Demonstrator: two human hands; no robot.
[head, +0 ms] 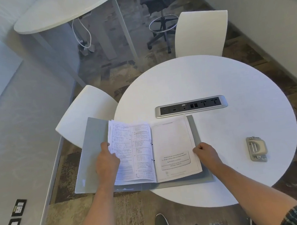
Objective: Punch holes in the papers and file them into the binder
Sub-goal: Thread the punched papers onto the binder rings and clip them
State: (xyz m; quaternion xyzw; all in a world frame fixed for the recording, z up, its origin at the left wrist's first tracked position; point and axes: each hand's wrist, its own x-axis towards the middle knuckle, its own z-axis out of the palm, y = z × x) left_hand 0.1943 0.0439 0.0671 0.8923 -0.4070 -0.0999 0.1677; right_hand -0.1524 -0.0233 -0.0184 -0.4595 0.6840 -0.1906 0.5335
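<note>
A grey binder (92,141) lies open at the near left edge of the round white table (231,79), its left cover hanging past the rim. Printed papers (135,150) sit on its rings, with a mostly blank sheet (172,141) on the right side. My left hand (106,163) grips the left edge of the printed stack, thumb on top, lifting it slightly. The fingers of my right hand (205,152) are curled and pinch the right edge of the blank sheet. A beige and metal hole punch (257,148) rests on the table to the right, apart from both hands.
A silver power-socket strip (190,106) is set into the table just beyond the binder. White chairs stand at the far side (201,32) and at the left (87,109). Another white table (62,13) and a black office chair (160,2) are farther back.
</note>
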